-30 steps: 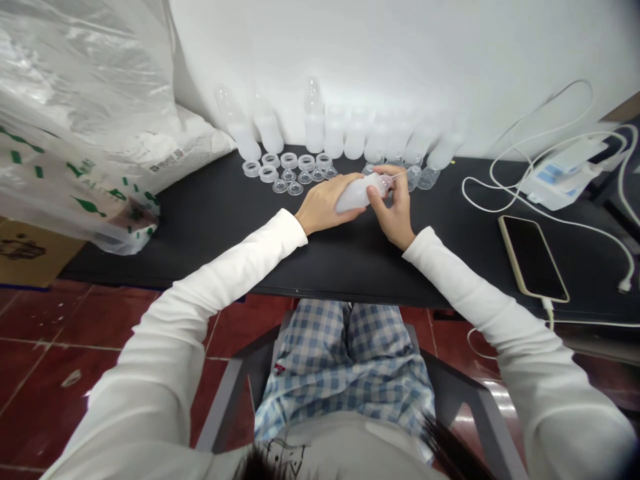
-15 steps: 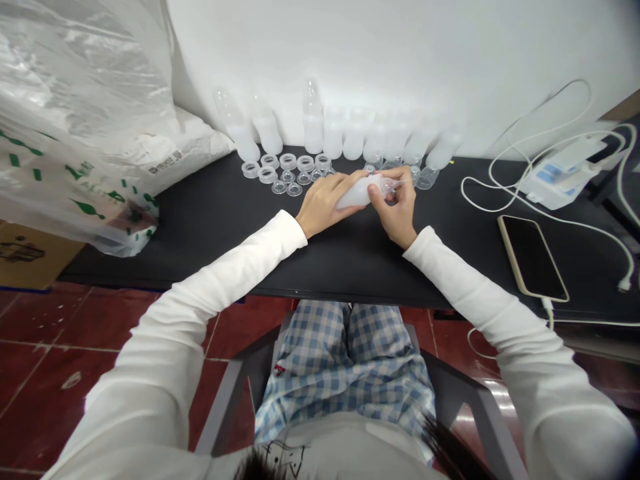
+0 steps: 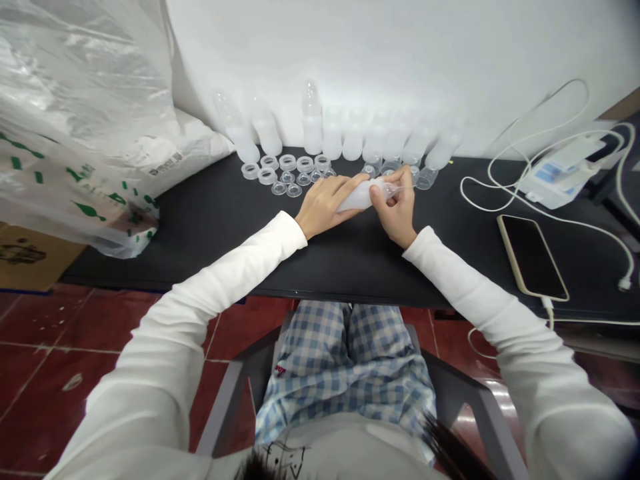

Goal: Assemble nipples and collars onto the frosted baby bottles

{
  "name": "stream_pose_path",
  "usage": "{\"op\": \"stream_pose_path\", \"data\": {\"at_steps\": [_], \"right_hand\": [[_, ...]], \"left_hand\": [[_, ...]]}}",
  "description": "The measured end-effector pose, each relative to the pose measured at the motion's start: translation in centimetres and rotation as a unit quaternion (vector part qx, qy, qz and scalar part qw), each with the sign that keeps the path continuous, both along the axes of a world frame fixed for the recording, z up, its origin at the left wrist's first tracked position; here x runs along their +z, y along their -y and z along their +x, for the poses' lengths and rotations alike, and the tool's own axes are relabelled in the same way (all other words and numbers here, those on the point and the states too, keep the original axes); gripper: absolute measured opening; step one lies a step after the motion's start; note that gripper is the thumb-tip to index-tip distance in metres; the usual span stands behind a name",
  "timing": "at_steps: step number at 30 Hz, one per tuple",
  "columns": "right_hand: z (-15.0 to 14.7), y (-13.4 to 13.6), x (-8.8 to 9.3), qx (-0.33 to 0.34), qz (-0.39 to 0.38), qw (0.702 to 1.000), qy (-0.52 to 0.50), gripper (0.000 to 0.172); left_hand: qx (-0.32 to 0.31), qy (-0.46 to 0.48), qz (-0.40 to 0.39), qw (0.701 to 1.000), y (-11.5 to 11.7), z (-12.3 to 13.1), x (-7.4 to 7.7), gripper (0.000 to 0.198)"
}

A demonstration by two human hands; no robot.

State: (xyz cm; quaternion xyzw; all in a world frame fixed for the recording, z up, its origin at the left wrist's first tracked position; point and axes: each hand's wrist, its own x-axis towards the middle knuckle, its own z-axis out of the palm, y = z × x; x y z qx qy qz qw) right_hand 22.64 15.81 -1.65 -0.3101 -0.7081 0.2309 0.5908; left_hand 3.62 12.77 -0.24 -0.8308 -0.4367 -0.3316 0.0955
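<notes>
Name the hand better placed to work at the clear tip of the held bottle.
Probably the right hand: it is at the end of the bottle with the clear tip, while the left hand is wrapped around the body and seems better suited to steadying it.

On the clear plastic bag (image 3: 60,215) I'm making out green capitals (image 3: 95,191) including "AL", the rest blurring. Black print (image 3: 167,162) on the white sack (image 3: 193,143), a dark mark (image 3: 21,254) on the cardboard box (image 3: 55,250) and red lettering (image 3: 280,370) on my checked trousers (image 3: 323,343) are showing too unclearly to read.
</notes>
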Motion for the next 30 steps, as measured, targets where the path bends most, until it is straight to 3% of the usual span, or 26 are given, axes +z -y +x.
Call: {"op": "stream_pose_path", "data": {"at_steps": [18, 25, 30], "right_hand": [[0.4, 0.1, 0.2, 0.018, -0.003, 0.999, 0.031, 0.046], [0.0, 0.0, 0.5, 0.002, -0.011, 1.0, 0.006, 0.044], [0.3, 0.2, 1.2, -0.02, -0.003, 0.998, 0.062, 0.049]], "left_hand": [[0.008, 0.003, 0.01, 1.0, -0.2, -0.1, -0.2, 0.062], [0.011, 0.001, 0.02, 1.0, -0.2, 0.1, -0.4, 0.06], [0.038, 0.028, 0.006, 0.999, -0.3, 0.1, -0.5, 0.06]]}}
